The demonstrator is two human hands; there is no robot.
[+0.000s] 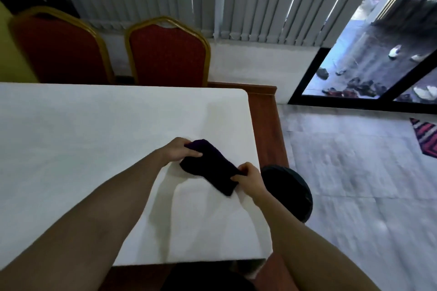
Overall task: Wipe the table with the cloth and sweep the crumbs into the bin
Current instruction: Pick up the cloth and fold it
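Bare forearms, no sleeves visible.

Dining or function room, likely a hall or home: white-covered bench (94, 130), two red banquet chairs (168, 54) with gold frames, grey vertical blinds (260, 0), tiled floor (354, 172), shoes (359, 87) heaped outside a glass sliding door (369, 73).

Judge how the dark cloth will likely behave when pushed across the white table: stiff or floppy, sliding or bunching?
Probably floppy: the dark cloth sags and folds between the left hand and right hand. It looks light, since fingertip pinches hold it. On the white table it may bunch unless pressed flat.
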